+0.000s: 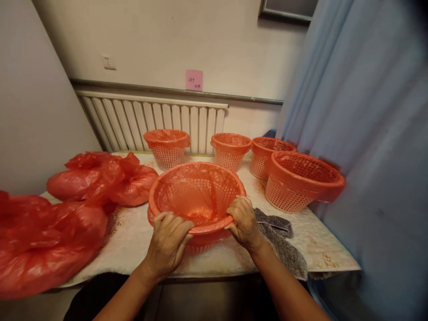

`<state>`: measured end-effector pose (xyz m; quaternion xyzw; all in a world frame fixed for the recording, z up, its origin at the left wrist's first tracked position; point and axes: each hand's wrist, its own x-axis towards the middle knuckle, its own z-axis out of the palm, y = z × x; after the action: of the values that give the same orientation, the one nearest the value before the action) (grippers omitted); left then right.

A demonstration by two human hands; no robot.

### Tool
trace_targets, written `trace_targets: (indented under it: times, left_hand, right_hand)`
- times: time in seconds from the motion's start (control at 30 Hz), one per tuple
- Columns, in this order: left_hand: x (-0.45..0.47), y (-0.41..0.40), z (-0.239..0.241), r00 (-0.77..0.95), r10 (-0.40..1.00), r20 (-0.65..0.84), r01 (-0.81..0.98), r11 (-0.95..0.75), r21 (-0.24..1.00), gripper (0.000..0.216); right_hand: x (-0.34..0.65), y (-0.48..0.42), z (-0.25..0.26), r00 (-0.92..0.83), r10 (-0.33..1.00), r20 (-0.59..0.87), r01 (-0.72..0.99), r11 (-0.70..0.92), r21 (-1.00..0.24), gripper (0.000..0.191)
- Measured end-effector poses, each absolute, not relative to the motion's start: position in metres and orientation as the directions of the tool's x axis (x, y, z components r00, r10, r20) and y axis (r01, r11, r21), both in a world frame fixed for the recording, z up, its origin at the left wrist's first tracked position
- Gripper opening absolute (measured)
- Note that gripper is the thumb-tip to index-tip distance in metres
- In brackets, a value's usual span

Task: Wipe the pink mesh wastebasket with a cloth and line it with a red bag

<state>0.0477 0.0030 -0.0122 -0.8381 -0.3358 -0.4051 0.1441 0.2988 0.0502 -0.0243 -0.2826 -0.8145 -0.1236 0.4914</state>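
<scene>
A perforated plastic basket (197, 248), lined with a thin red plastic bag (187, 196), stands upright near the table's front edge. The bag is folded outward over the rim all the way round, and through it the basket's holes show. My left hand (170, 240) grips the front left of the rim, fingers over the top edge. On the right side of the rim my right hand (244, 220) is closed, with its thumb on the outer side. Both hands press on the bag where it folds over the rim.
Bag-lined baskets (167, 154) (230, 154) (270, 154) (294, 191) stand at the back and right. Filled red bags (43, 240) (100, 176) lie left. A grey cloth (284, 245) lies right of the basket. A radiator (160, 116) and a blue curtain (368, 133) border the table (133, 240).
</scene>
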Motion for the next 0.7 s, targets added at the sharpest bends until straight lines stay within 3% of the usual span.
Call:
trace_targets:
  times: [0.57, 0.7]
  left_hand:
    - [0.020, 0.009, 0.003, 0.534, 0.452, 0.715, 0.641, -0.767, 0.006, 0.016]
    - [0.028, -0.005, 0.006, 0.488, 0.445, 0.751, 0.697, -0.717, -0.029, 0.033]
  right_hand:
    - [0.278, 0.031, -0.017, -0.361, 0.397, 0.844, 0.730, 0.683, -0.009, 0.057]
    - [0.257, 0.014, -0.016, -0.358, 0.435, 0.826, 0.793, 0.608, 0.024, 0.051]
